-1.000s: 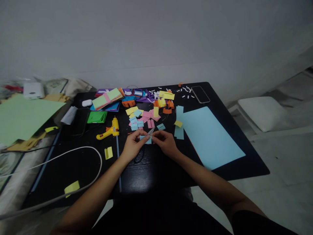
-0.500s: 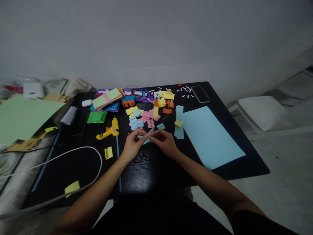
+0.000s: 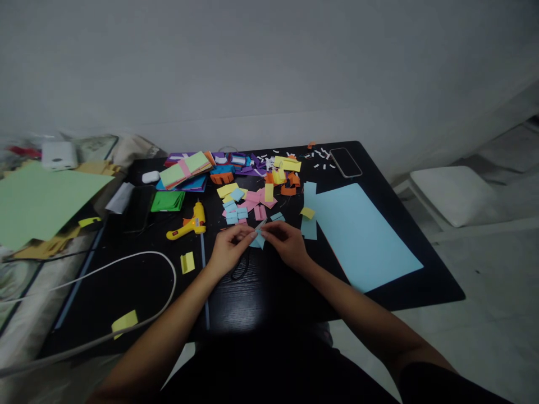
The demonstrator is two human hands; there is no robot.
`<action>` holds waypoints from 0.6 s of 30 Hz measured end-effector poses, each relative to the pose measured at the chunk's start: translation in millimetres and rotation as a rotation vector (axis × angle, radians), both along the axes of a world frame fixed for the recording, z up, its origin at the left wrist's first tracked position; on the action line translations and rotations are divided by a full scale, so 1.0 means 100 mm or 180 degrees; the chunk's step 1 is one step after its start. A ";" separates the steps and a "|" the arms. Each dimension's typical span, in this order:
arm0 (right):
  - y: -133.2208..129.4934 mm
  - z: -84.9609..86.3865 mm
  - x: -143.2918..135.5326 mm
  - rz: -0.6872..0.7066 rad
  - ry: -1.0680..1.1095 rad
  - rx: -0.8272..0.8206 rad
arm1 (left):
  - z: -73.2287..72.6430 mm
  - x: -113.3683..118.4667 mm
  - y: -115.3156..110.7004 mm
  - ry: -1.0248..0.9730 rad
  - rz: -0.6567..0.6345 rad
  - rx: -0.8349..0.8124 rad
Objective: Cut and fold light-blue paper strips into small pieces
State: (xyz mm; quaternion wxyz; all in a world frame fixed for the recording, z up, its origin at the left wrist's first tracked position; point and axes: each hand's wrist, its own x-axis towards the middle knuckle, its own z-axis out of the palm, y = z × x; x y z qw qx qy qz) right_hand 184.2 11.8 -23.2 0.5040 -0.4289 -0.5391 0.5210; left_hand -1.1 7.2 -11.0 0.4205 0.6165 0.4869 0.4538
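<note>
Between my fingertips is a small light-blue piece of paper [image 3: 258, 241], partly folded, with a pointed end hanging down. My left hand [image 3: 231, 247] pinches its left side, and my right hand [image 3: 286, 242] pinches its upper right. Scissors [image 3: 241, 271] lie on the table beneath; a dark handle loop shows below my left hand and the blades show just beyond the fingers. Past my hands lie folded light-blue slips [image 3: 236, 213], pink slips [image 3: 260, 212] and yellow slips [image 3: 227, 191].
A yellow glue gun [image 3: 188, 222] lies left of my hands. A large blue sheet [image 3: 366, 235] covers the right side, with a phone [image 3: 346, 163] behind it. A white cable [image 3: 168, 264] loops across the left. A white stool [image 3: 450, 193] stands right of the table.
The blue paper has turned, and its point now hangs downward between my hands. My right hand has shifted slightly, its fingers now higher on the paper.
</note>
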 end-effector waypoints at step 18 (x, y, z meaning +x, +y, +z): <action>0.01 -0.06 0.01 -0.0111 -0.0511 0.0345 | 0.01 0.00 0.02 -0.0093 -0.0066 -0.0143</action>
